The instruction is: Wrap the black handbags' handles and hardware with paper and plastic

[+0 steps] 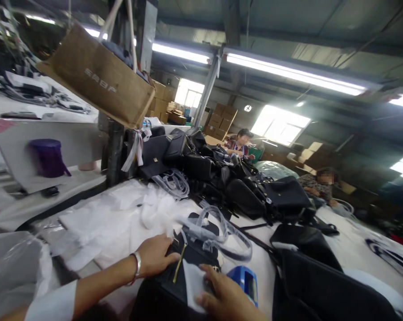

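Note:
A black bag (161,292) with a gold zipper lies before me at the bottom of the view. My left hand (153,255) grips its left side beside the zipper, the thumb apart from the curled fingers. Between thumb and fingers of my right hand (226,290) is a thin white sheet (192,281) lying against the bag's front. Clear-wrapped handles (243,247) arch over the bag's far end. Close to my right hand stands a blue tape dispenser (244,281), partly covered by it.
Black bags (201,167) are heaped across the table, with more black bags (321,276) at right. White wrapping sheets (121,218) spread at left. A brown tote (97,78) hangs from a post. Two people (239,145) sit beyond the heap. Cartons (221,120) are stacked behind.

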Action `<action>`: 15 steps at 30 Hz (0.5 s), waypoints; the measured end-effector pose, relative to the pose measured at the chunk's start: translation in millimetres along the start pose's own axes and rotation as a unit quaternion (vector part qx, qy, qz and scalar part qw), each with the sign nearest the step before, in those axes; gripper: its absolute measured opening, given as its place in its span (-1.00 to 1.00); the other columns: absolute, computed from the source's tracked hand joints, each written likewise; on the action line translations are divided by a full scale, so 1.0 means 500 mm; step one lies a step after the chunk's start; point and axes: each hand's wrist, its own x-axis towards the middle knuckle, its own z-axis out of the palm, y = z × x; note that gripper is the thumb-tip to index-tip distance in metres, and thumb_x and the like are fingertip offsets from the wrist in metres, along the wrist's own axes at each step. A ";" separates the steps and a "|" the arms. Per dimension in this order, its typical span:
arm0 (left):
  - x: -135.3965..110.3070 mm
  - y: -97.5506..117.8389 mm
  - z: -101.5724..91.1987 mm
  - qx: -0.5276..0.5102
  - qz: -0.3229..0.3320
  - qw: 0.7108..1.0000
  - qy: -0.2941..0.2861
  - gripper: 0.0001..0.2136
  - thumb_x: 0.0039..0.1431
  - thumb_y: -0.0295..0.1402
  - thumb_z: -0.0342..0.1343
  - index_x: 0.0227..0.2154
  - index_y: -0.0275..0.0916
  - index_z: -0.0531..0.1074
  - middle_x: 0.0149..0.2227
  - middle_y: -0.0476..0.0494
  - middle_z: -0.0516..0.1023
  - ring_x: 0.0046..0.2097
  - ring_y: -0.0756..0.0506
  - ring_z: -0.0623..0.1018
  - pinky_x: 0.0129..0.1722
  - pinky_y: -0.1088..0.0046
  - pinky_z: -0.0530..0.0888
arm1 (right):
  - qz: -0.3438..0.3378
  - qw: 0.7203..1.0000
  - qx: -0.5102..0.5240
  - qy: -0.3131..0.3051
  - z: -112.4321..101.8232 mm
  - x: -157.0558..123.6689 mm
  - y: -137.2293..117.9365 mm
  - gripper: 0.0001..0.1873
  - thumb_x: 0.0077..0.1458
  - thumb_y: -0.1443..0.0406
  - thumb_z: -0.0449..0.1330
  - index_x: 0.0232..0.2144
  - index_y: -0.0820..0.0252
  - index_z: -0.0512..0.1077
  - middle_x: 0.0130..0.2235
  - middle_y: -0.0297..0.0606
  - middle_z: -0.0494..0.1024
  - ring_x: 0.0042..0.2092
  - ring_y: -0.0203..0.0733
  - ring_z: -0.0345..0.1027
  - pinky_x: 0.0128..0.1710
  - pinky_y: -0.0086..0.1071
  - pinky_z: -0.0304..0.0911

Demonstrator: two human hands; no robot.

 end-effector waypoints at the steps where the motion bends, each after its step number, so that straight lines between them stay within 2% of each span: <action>1: 0.014 0.000 0.005 -0.001 0.004 1.000 -0.006 -0.61 0.03 0.02 0.12 -0.27 -0.21 0.49 -0.20 -0.26 0.52 -0.13 -0.31 0.51 -0.14 0.21 0.38 | 0.019 1.000 0.004 -0.007 -0.002 0.006 0.000 -0.18 -0.03 0.07 0.26 0.26 0.13 0.17 0.12 -0.02 0.43 0.11 0.07 0.34 0.08 -0.21 0.20; 4: 0.041 0.003 0.012 -0.026 0.010 1.000 -0.012 -0.64 -0.21 -0.11 0.31 -0.36 -0.23 0.48 -0.23 -0.25 0.49 -0.15 -0.34 0.49 -0.15 0.19 0.38 | 0.071 0.997 0.017 -0.021 -0.010 0.030 0.000 0.06 -0.20 0.07 0.37 0.30 0.20 0.07 0.11 0.07 0.43 0.08 0.13 0.35 0.05 -0.14 0.21; 7: 0.047 0.006 0.015 -0.088 0.025 0.996 0.002 -0.82 -0.16 -0.34 0.23 -0.43 -0.20 0.42 -0.28 -0.14 0.47 -0.15 -0.27 0.47 -0.14 0.25 0.35 | 0.089 0.994 0.067 -0.003 0.001 0.058 0.012 0.20 -0.37 0.17 0.45 0.31 0.24 0.03 0.04 0.04 0.47 0.00 0.10 0.39 0.00 -0.15 0.24; 9: 0.043 0.006 0.016 -0.153 0.028 0.988 0.011 -0.88 -0.10 -0.38 0.15 -0.42 -0.19 0.39 -0.32 -0.08 0.47 -0.19 -0.20 0.48 -0.18 0.31 0.35 | 0.090 0.986 0.140 0.025 0.022 0.075 0.030 0.22 -0.42 0.26 0.46 0.30 0.21 0.02 -0.05 -0.06 0.52 -0.10 0.02 0.44 -0.10 -0.21 0.30; 12: 0.034 0.000 0.013 -0.266 0.019 0.964 0.005 -0.86 0.06 -0.32 0.03 -0.31 -0.23 0.35 -0.32 -0.08 0.52 -0.25 -0.13 0.52 -0.26 0.39 0.40 | 0.099 0.955 0.265 0.086 0.054 0.091 0.060 0.09 -0.39 0.26 0.44 0.24 0.19 0.14 -0.22 -0.20 0.56 -0.24 -0.03 0.47 -0.23 -0.24 0.35; 15: 0.020 -0.010 -0.003 -0.362 0.012 0.932 -0.006 -0.76 0.18 -0.25 -0.04 -0.18 -0.28 0.33 -0.25 -0.16 0.56 -0.25 -0.11 0.54 -0.29 0.41 0.42 | 0.062 0.921 0.364 0.122 0.053 0.096 0.075 -0.26 -0.27 0.11 0.38 0.01 0.23 0.39 -0.32 -0.21 0.57 -0.26 -0.01 0.48 -0.23 -0.20 0.37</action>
